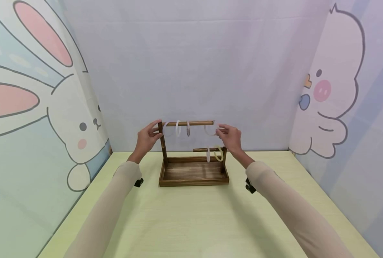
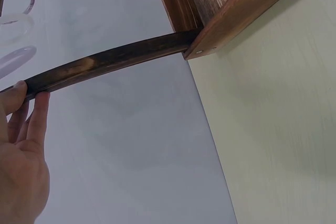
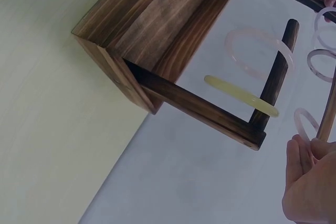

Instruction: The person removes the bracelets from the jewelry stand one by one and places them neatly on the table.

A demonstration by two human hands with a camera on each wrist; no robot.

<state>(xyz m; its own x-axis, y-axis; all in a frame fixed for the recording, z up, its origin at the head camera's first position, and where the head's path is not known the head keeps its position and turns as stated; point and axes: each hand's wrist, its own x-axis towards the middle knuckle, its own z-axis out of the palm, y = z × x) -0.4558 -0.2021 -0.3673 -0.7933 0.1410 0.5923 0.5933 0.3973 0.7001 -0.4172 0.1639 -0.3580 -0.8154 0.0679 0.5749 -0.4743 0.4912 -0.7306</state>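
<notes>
A brown wooden bangle stand (image 1: pixel 194 183) has a tall post (image 1: pixel 163 147) at left, which my left hand (image 1: pixel 146 138) holds near its top, thumb and fingers on opposite sides. From that post the upper bar (image 1: pixel 198 123) runs right to a free end. There my right hand (image 1: pixel 231 138) pinches a pale pink bangle (image 3: pixel 299 121), its fingertips beside the bar's tip. Farther left on this bar hang a lavender bangle (image 2: pixel 18 59), a white bangle (image 1: pixel 177 128) and a grey-brown patterned bangle (image 1: pixel 188 130).
A shorter lower bar (image 1: pixel 199 150) stands out leftward from the right post (image 1: pixel 223 161), carrying a yellow bangle (image 3: pixel 239 94) and another pale bangle (image 1: pixel 208 156). The stand rests on a light wood table (image 1: pixel 191 218), close to a plain backdrop (image 1: pixel 191 71). Cartoon-printed panels flank both sides.
</notes>
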